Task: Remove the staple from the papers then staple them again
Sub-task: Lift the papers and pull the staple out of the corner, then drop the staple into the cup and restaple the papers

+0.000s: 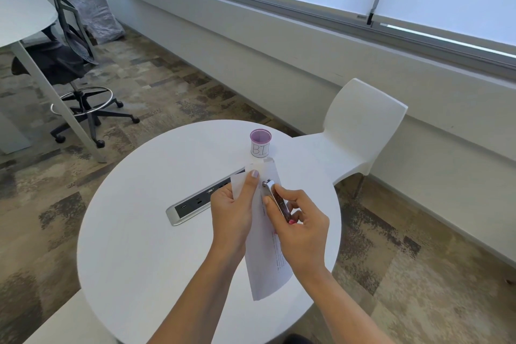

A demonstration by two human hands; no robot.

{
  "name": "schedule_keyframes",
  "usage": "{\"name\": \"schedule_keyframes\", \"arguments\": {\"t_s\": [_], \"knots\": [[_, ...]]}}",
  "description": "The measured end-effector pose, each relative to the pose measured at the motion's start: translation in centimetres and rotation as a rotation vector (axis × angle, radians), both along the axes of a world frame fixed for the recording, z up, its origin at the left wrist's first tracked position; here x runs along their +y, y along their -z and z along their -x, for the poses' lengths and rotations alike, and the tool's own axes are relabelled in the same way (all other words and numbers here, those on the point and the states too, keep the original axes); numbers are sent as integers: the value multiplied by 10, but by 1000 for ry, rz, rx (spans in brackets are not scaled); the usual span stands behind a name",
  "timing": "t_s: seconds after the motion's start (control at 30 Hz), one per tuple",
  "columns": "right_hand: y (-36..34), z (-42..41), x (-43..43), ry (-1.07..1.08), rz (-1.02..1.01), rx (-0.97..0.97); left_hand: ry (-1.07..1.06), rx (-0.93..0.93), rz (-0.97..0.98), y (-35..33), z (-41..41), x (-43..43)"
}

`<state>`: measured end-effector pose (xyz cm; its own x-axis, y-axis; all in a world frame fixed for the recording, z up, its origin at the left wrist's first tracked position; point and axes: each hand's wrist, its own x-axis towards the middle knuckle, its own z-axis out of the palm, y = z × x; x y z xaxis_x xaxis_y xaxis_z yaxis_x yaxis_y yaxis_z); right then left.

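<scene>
Head view, looking down at your hands over a round white table (134,246). Your right hand (303,232) has its grip closed on a small metal stapler (276,200), thumb along its near side, fingers curled round the far side; its nose sits at the upper edge of the papers (268,265). Your left hand (233,209) pinches the same papers near the top, thumb pressed flat on the front sheet, one corner folded toward you. Papers are held up off the table, hanging down between your wrists, printed text faint on the right margin. Staple itself too small to make out. Just beyond the papers stands a small purple-rimmed cup (260,143) with a white label lettered "BI"; nothing can be made out inside it. A power strip (192,204) lies set into the table behind your left hand. White chair (360,131) stands past the table's far edge.
</scene>
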<state>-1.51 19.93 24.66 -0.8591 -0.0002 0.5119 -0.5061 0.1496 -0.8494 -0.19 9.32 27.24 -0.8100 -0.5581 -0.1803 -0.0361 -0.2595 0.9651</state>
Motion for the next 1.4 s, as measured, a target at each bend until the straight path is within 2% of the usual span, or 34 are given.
{"name": "schedule_keyframes", "arguments": {"t_s": [0.4, 0.53, 0.63, 0.8, 0.9, 1.1, 1.2, 1.3, 1.4], "knots": [[7, 6, 5, -11, -76, 11, -63, -38, 103, 9, 10, -9], [10, 17, 7, -35, 8, -71, -83, -57, 196, 14, 12, -21], [25, 37, 9, -7, 66, -254, -119, -46, 197, 23, 10, -32], [85, 77, 18, 28, 73, -849, -187, -24, 221, 37, 5, -52], [123, 93, 21, -1, 7, -1072, -184, -21, 276, 45, 0, -59], [181, 102, 26, -91, -301, -1221, -212, -57, 338, 62, -8, -73], [200, 99, 21, -47, -405, -1292, -248, -64, 329, 68, -12, -80], [219, 98, 19, 36, -385, -1371, -257, -66, 336, 72, -16, -82], [228, 96, 21, 29, -410, -1401, -254, -65, 330, 73, -17, -83]]}}
